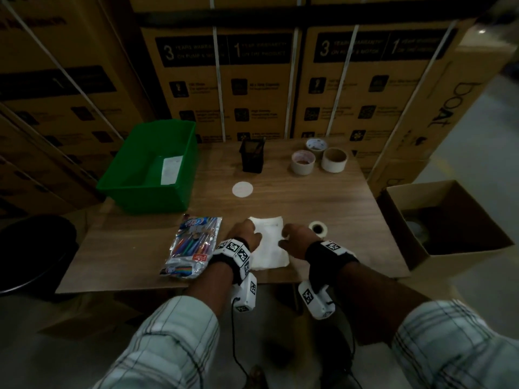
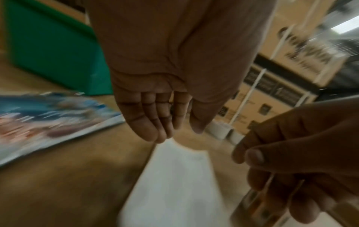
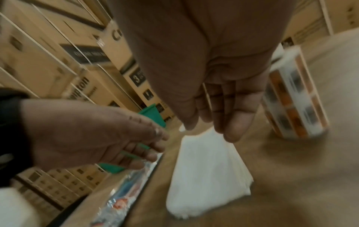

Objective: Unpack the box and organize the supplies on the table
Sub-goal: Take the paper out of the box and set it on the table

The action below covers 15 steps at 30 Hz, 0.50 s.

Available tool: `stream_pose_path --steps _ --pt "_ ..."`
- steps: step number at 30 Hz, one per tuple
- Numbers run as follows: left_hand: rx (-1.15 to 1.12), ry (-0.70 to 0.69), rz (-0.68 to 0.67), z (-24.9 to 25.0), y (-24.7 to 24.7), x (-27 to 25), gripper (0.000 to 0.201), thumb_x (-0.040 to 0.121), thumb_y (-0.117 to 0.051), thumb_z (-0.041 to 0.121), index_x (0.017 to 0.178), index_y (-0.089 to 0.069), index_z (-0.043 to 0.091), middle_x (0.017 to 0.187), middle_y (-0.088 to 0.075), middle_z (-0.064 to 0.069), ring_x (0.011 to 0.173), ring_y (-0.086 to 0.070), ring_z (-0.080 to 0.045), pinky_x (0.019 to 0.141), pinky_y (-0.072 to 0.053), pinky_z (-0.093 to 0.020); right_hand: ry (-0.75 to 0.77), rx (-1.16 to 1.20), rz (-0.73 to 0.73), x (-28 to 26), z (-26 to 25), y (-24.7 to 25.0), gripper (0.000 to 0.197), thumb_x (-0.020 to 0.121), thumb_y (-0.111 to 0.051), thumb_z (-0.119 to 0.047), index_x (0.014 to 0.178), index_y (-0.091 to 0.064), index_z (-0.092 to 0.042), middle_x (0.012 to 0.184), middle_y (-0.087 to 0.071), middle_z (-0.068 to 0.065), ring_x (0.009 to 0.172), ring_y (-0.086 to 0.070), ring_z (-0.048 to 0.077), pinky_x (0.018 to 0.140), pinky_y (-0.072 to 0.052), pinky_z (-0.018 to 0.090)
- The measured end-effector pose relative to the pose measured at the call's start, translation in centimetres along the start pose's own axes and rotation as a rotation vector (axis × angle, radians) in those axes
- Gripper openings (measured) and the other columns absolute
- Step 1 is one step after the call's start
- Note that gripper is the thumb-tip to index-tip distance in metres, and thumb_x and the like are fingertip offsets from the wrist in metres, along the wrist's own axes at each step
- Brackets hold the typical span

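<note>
Just above the white paper stack (image 1: 271, 242), left hand (image 1: 247, 234) and right hand (image 1: 296, 237) hover, each grip slack, fingers apart.

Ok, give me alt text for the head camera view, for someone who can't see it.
Two bare hands, left hand and right hand, rest on a white stack of paper on a brown wooden table, with a colourful plastic pen pack at left and a green plastic bin behind.

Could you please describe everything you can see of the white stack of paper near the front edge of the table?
The white stack of paper looks like thin sheets or envelopes, their edges slightly fanned in the right wrist view. It lies flat on the wooden table, between the pack of pens and a small tape roll. The left hand and right hand are over it with straight fingers; contact is unclear.
</note>
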<state>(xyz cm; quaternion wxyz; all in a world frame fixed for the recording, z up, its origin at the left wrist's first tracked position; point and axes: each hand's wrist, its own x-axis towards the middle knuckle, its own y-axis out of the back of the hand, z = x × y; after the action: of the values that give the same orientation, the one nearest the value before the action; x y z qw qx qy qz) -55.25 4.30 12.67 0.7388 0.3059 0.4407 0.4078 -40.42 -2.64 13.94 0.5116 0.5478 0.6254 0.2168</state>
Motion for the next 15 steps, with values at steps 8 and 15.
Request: stream_pose_path --steps 8,15 --pt "0.027 -0.228 0.119 11.1 4.6 2.4 0.027 0.095 -0.046 0.028 0.102 -0.063 0.009 0.109 -0.066 -0.014 0.101 -0.061 -0.034 0.083 -0.048 -0.036 0.131 0.138 0.096 -2.2 5.2 8.3 0.02 0.091 -0.056 -0.025 0.107 -0.063 -0.015 0.102 -0.068 0.007 0.084 -0.066 0.021 0.075 -0.054 0.033" --pt "0.073 -0.35 -0.008 23.6 -0.8 4.7 0.028 0.095 -0.046 0.029 0.097 -0.064 0.007 0.099 -0.067 -0.014 0.092 -0.063 -0.031 0.079 -0.05 -0.036 -0.004 0.194 0.245 -2.2 16.8 13.2 0.017 0.09 -0.055 -0.022 0.096 -0.066 -0.011 0.097 -0.069 0.012 0.089 -0.067 0.029 0.08 -0.055 0.043"
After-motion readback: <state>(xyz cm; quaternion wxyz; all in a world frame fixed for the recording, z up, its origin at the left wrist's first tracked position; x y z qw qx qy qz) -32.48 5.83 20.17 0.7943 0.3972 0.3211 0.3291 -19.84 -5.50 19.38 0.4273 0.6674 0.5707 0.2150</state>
